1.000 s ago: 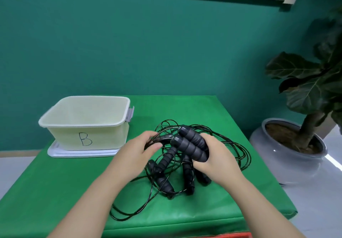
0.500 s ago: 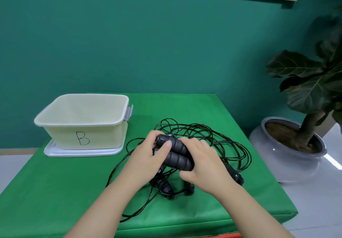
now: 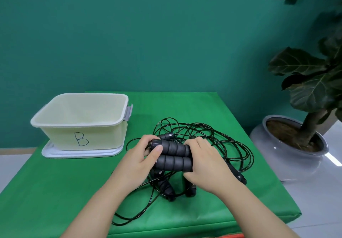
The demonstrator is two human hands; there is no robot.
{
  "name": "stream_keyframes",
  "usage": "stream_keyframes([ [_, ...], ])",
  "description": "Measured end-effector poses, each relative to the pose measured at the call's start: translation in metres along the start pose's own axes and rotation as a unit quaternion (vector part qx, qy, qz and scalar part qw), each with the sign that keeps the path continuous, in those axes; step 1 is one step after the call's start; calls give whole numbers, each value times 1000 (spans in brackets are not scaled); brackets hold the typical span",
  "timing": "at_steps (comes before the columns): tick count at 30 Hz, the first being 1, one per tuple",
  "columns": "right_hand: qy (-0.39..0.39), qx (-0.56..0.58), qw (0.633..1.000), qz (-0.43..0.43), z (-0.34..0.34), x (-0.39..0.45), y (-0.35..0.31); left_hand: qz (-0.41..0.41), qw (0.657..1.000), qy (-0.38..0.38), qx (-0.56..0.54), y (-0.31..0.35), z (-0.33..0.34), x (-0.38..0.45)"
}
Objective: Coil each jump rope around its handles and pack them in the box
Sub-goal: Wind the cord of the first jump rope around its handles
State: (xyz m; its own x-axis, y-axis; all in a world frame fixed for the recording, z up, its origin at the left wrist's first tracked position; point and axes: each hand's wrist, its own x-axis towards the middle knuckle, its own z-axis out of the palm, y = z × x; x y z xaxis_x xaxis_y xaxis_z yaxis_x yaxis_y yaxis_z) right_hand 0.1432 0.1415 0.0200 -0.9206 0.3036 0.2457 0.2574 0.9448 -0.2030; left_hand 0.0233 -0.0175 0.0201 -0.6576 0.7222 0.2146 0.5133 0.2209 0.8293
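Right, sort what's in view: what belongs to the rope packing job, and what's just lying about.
For the job: paired handles held by left hand and right hand; tangled ropes; box marked B.

Lying about: lid under the box; potted plant.

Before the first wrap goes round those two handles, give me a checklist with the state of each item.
1. Two handles held side by side: ok, the left hand grips one end and the right hand the other.
2. Both handles belong to one rope: cannot tell, the cords are tangled.
3. Cord free to wrap: not ok, loops lie over other handles on the table.
4. Box open and holding nothing: ok, it stands on its lid.
5. No cord hanging off the table: ok, the nearest loop ends short of the front edge.
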Motion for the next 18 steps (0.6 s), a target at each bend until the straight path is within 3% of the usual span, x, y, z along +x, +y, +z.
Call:
stream_keyframes([
  [6,30,18,999,32,9,0,11,-10,997,-28,74,-16,-24,6],
  [10,18,138,984,108,9,3,11,-3,997,20,79,-27,-32,5],
  [18,46,441,870,217,17,5,-15,37,995,92,-15,-12,-18,4],
])
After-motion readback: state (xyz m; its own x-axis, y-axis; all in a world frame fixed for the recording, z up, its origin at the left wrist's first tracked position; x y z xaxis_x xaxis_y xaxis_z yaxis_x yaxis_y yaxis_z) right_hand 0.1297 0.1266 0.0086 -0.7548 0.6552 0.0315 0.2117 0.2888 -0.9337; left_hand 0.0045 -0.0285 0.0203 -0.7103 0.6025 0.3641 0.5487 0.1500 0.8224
